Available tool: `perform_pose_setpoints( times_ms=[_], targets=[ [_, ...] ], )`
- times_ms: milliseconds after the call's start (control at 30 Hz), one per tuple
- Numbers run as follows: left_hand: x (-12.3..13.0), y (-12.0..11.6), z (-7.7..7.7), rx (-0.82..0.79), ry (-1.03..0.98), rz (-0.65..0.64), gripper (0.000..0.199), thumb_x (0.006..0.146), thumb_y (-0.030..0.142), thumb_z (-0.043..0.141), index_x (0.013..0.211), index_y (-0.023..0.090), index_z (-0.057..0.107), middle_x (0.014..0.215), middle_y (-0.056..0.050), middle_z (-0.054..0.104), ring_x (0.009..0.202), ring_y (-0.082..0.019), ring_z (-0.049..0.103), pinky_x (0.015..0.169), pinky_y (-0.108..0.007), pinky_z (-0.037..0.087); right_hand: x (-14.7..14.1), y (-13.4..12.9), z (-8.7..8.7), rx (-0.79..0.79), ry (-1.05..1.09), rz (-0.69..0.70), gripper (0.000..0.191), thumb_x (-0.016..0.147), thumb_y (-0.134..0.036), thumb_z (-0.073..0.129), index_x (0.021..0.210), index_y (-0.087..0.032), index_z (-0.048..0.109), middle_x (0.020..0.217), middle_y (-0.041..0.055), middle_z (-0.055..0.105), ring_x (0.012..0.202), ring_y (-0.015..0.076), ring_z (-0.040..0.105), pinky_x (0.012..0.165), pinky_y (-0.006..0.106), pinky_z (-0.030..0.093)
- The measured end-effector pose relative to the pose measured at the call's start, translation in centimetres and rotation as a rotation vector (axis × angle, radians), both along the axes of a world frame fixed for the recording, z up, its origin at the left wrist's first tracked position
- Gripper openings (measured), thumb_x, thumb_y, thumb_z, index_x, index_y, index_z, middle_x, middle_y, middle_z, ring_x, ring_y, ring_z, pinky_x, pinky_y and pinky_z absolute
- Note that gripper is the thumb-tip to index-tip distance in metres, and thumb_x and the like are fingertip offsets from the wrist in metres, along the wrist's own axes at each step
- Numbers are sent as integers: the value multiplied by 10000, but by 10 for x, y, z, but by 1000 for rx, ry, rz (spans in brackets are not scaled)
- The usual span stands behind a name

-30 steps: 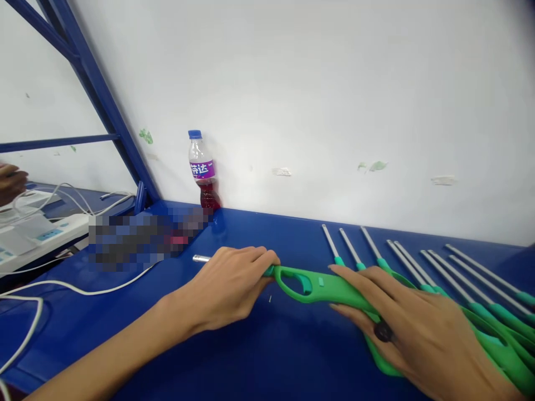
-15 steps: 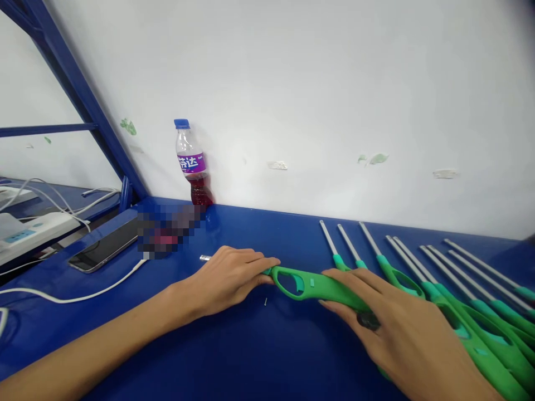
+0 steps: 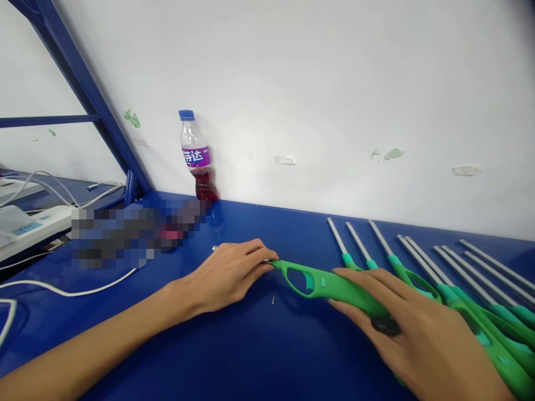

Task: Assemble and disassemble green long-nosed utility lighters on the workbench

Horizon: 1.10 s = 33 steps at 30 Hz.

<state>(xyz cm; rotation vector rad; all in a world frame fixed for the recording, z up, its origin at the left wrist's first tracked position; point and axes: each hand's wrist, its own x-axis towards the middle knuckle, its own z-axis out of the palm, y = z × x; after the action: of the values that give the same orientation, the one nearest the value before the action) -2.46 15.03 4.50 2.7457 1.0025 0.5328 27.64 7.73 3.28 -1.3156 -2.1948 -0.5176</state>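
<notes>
My left hand (image 3: 236,275) pinches the front end of a green long-nosed lighter (image 3: 349,287). Its silver metal tube runs under that hand, with the tip showing beyond the knuckles. The lighter's green handle, with a finger loop and teal trigger, is gripped by my right hand (image 3: 422,328). A dark piece shows at the handle's rear, by the right palm. Just below the lighter, a tiny screw (image 3: 273,299) lies on the blue table (image 3: 234,345). Several more green lighters (image 3: 463,309) with silver tubes lie side by side beneath and beyond my right hand.
A bottle (image 3: 197,156) of dark red drink stands against the white wall (image 3: 313,94). At left are a white cable (image 3: 79,292), a power strip (image 3: 35,225) and a blue metal frame (image 3: 83,83). A blurred-out patch covers things on the table there.
The view has shifted slightly, so most things sit a little to the right. Beside my left fingers, a teal bit no longer shows and a sliver of metal does. Both hands keep their grip.
</notes>
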Motion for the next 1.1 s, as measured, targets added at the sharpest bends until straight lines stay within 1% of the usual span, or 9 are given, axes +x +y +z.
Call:
perform_pose_setpoints(
  times_ms=[67,100,200,300,400,533,700,967,1100],
  targets=[
    [0,1,-1,22,-5,-15,299,1122,296,406,1290,180,624,1127,-74,706,930,-177,698,814,-291,536,-1,-1,1,-7,-1,12,354,1081,-511,433,1241,-274,641,1030,-9,756,563,156,704,333,284,429],
    [1,2,-2,36,-5,-20,306,1125,296,396,1286,172,625,1113,-75,707,931,-182,697,815,-298,534,-2,-1,2,-11,0,20,348,1082,-503,434,1235,-270,642,1016,-7,757,551,156,697,348,283,445],
    [1,3,-4,84,-2,-30,330,1131,306,371,1295,170,623,1080,-73,707,924,-200,687,794,-318,517,-3,-2,3,-17,1,44,343,1090,-477,424,1244,-255,635,990,0,757,566,162,705,519,303,589],
    [2,2,-6,115,-7,-33,334,1134,328,363,1288,189,624,1031,-53,697,868,-187,673,743,-301,497,-3,-2,1,-15,-11,35,366,1098,-489,388,1252,-256,625,978,6,755,586,176,718,603,330,630],
    [2,1,-7,130,-26,-30,312,1134,330,362,1247,190,617,1028,-42,696,870,-180,673,747,-293,499,-4,-2,-2,-17,-22,25,368,1098,-498,374,1254,-266,613,990,6,757,568,182,714,529,326,608],
    [0,1,-7,154,-37,-29,287,1133,336,359,1215,192,594,1030,-39,708,886,-190,684,776,-303,503,-4,-3,-4,-27,-37,34,339,1101,-469,365,1247,-272,598,1004,4,756,534,181,700,323,320,457],
    [-1,1,-6,152,-11,-19,291,1139,338,327,1226,205,571,948,-13,705,762,-170,660,691,-284,479,-4,-6,-5,-78,-17,30,332,1096,-489,379,1258,-286,585,1009,-9,756,540,190,705,339,337,490],
    [-1,2,-7,103,51,15,382,1144,427,223,1223,226,538,867,-8,695,715,-192,676,633,-292,456,-9,-5,-7,-93,-17,32,367,1081,-552,385,1235,-283,582,945,-19,759,603,206,739,368,341,531],
    [-2,3,-6,60,67,20,373,1141,450,226,1214,238,525,953,-22,719,776,-207,704,669,-311,471,-10,-4,-9,-134,15,32,331,1080,-537,405,1247,-308,576,976,-41,760,637,201,752,382,339,538]
  ],
)
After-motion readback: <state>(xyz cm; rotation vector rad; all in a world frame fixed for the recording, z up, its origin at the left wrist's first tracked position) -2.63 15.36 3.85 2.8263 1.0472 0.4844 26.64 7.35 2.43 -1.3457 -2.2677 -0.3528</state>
